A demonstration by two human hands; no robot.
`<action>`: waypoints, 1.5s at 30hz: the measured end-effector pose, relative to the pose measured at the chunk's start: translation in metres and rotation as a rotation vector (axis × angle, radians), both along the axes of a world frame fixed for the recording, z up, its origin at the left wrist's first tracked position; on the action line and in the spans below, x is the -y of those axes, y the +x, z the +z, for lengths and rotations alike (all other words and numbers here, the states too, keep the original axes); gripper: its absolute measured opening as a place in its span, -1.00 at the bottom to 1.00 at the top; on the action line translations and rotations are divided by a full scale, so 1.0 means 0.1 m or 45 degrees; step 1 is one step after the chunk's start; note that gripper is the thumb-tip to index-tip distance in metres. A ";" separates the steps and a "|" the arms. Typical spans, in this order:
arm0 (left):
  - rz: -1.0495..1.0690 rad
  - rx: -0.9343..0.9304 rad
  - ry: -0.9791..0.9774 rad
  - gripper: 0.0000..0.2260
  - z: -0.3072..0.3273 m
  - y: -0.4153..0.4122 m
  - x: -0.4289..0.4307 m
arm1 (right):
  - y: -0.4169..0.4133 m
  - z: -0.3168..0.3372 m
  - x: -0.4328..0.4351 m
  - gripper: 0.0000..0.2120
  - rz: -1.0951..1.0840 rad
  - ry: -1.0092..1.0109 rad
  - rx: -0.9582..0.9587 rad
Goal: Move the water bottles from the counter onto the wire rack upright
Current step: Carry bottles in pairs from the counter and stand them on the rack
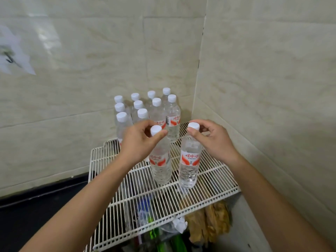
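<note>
On the wire rack (209,180), left hand (140,140) and right hand (215,139) each pinched a bottle (189,166) at its cap (193,126), likely the stiffest hold on full, heavy, thin-walled plastic.

Clear plastic water bottles with white caps on a white wire rack (214,180).
The left front bottle (161,166) and the right front bottle (189,166) stand upright side by side, each with a red and white label. The left hand (140,142) pinches one under its cap, the right hand (214,140) the other. Ten more bottles (172,113) stand packed together at the back.
</note>
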State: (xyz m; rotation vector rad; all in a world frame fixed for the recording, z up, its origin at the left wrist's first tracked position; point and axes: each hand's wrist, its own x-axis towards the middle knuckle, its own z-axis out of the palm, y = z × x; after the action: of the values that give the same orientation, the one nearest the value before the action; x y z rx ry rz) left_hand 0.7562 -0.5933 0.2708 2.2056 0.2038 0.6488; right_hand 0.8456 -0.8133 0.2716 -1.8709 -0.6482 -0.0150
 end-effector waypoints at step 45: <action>0.138 -0.071 0.687 -0.60 0.18 0.86 -0.17 | 1.11 0.22 -0.58 -0.85 0.157 -0.048 -0.023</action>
State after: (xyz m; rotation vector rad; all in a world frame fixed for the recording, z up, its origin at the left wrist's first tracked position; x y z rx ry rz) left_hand 0.8420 -0.5766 0.2886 2.7470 0.1937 0.7692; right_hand 0.9562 -0.7549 0.2933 -1.8618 -0.7544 0.0945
